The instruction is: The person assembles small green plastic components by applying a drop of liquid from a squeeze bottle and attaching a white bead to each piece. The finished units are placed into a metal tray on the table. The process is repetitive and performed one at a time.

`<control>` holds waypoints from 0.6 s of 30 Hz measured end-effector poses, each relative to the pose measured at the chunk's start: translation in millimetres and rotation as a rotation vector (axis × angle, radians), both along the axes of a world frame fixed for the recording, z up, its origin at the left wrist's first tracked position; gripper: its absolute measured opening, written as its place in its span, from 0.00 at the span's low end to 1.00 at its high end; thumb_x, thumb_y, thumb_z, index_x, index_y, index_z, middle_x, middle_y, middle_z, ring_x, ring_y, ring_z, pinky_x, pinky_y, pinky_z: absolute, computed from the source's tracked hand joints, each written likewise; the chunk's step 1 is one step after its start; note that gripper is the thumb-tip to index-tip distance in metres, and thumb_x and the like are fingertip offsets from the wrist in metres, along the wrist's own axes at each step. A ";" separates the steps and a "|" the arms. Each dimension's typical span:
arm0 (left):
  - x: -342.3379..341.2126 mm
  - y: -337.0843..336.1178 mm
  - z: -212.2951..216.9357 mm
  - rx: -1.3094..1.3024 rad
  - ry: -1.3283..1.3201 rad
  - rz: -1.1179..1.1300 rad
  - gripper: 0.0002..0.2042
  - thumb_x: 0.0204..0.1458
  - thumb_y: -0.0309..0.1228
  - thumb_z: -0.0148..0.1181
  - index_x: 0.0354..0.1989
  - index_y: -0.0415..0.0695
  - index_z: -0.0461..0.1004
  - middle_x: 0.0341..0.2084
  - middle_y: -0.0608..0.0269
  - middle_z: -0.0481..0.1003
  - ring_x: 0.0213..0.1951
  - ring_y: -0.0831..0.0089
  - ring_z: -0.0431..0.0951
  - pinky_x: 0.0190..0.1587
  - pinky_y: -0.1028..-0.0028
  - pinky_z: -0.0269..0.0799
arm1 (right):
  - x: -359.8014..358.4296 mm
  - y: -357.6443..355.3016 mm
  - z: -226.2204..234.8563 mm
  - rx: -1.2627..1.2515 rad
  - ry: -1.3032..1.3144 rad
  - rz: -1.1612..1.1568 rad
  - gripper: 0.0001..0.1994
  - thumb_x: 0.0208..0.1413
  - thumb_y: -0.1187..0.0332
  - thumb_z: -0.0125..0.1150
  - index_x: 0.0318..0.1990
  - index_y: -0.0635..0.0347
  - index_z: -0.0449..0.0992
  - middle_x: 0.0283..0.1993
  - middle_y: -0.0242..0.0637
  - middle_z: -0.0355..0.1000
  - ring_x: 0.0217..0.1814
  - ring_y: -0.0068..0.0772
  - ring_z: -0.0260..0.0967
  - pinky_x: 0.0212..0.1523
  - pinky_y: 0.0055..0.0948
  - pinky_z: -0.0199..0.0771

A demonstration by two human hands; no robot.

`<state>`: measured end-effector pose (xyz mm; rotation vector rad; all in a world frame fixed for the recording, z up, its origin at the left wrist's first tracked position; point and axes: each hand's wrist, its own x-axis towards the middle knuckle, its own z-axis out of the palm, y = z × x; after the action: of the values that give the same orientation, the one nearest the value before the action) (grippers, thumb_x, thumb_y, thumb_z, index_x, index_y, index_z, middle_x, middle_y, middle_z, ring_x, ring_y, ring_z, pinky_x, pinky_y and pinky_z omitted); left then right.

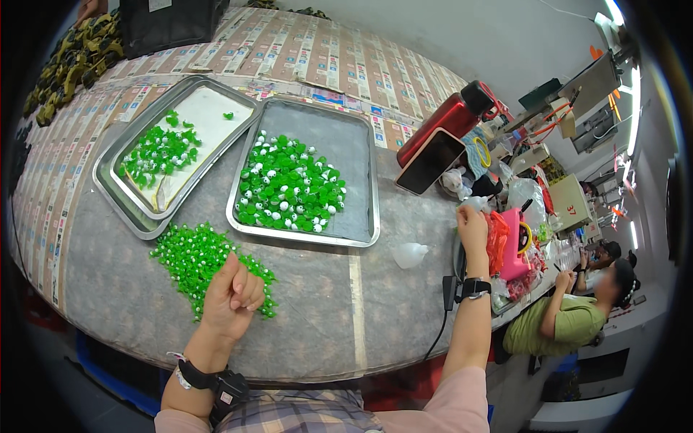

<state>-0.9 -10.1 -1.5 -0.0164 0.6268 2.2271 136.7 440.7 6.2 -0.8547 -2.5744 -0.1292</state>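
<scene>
Above a loose pile of small green and white pieces [189,263], my left hand [234,294] is closed with its fingers curled in. What those fingers hold, if anything, is hidden. Farther right, my right hand [473,232] reaches beside a pink basket [512,245], its fingers drawn together. A whitish translucent piece [476,203] shows at its fingertips; whether it is gripped is unclear. Another translucent white piece [410,254], bulb-shaped, lies on the grey table cover [310,303] between my hands.
A metal tray [376,195] holds round green and white pieces; a second tray [115,189], stacked at its left, carries more. Behind stand a red flask [444,119] and a leaning phone [432,160]. A person in green [570,317] sits at right.
</scene>
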 end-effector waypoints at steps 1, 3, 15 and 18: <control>0.5 0.7 0.5 -0.015 -0.005 0.014 0.19 0.54 0.41 0.37 0.12 0.48 0.59 0.02 0.74 0.49 0.09 0.82 0.49 0.13 0.83 0.47 | -1.4 -0.4 -2.1 0.022 0.000 0.045 0.07 0.46 0.66 0.49 0.29 0.57 0.70 0.25 0.41 0.68 0.30 0.44 0.65 0.32 0.39 0.64; 1.6 2.6 3.0 -0.043 -0.013 0.046 0.15 0.53 0.39 0.40 0.18 0.46 0.63 0.03 0.74 0.49 0.10 0.83 0.49 0.13 0.83 0.48 | -3.2 -5.4 3.6 0.026 0.000 0.009 0.06 0.46 0.68 0.48 0.30 0.58 0.70 0.26 0.44 0.68 0.30 0.46 0.65 0.32 0.38 0.64; -1.9 -4.1 2.7 -0.083 0.302 0.193 0.08 0.48 0.31 0.51 0.21 0.44 0.60 0.08 0.73 0.56 0.12 0.84 0.53 0.17 0.83 0.49 | 37.5 -152.5 49.7 -0.668 0.842 0.089 0.10 0.51 0.73 0.47 0.41 0.66 0.64 0.36 0.34 0.65 0.36 0.19 0.61 0.37 0.16 0.60; -2.6 -12.7 4.4 -0.266 0.495 0.185 0.08 0.47 0.30 0.52 0.21 0.43 0.63 0.10 0.71 0.61 0.14 0.85 0.58 0.18 0.84 0.52 | 33.5 -180.3 34.7 -0.740 0.876 0.065 0.10 0.50 0.74 0.48 0.41 0.65 0.64 0.37 0.35 0.64 0.38 0.20 0.60 0.40 0.17 0.58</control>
<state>-3.5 -22.8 2.9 0.3644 1.2298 2.3197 170.2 260.4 40.9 -0.7967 -1.7671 1.0338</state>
